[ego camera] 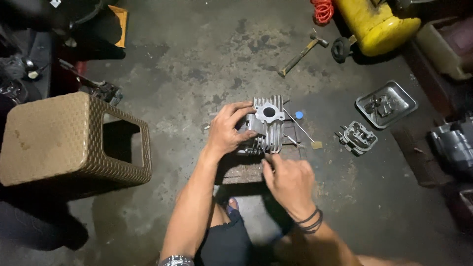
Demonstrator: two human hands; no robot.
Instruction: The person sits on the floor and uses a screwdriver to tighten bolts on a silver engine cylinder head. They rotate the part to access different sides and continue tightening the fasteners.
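Right hand (290, 181): your fingertips pinch at the finned cylinder's (266, 125) lower edge.
Left hand (227, 129): clamped around it.
Risk: it could slip off the block (244, 170) onto your foot (232, 203).

Both arms are bare from wrist to elbow — no sleeves show anywhere along them. The left hand (227, 129) wears no ring or glove; further up that arm, at the bottom edge of the view, sits a metal wristwatch (175, 260) with a silvery, linked band. The right hand (290, 181) is likewise ungloved, and its wrist carries a few thin dark bands (310, 221) — they look like cords or elastic loops stacked together. Between the forearms, dark shorts (227, 242) cover the thighs, with a bare knee above them.
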